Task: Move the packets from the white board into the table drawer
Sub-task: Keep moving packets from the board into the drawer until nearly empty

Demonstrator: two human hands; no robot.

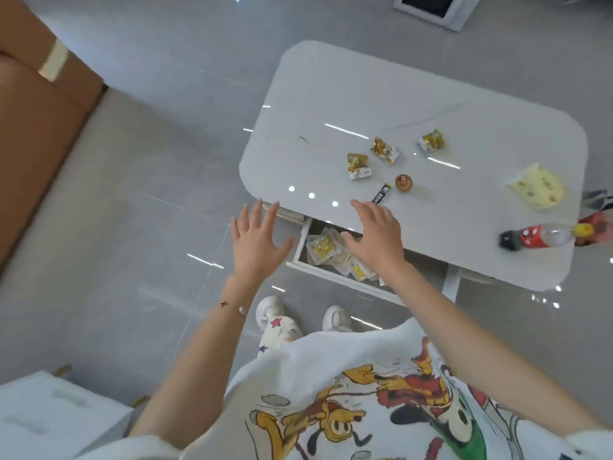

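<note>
- Right hand [378,232]: open, fingers straight and slightly spread, holding nothing. It hovers over the near table edge, above the pulled-out drawer [331,277].
- Left hand [257,239]: open, fingers fanned, empty. It is off the table's near-left corner, the farther hand from every packet.
- Black stick packet [381,193]: flat on the white table top [331,94], just beyond the right fingertips. It is the nearest packet. Its long axis runs away from the person and slightly right, near end toward the hand, roughly in line with the fingers.
- Gold packets [357,166]: three in a loose cluster deeper on the top, beyond the stick, variously tilted.
- Pale yellow flat packet [537,186]: well apart to the right, lying diagonally.
- Round brown sweet [403,183]: just beside the stick's far end.
- Cola bottle [537,236]: on its side near the right edge.
- Drawer contents: yellow-and-white packets [323,247] already lie inside.
- Judgement: the right hand is better placed. The stick likely needs a short forward reach, then a draw back and down into the drawer.
</note>
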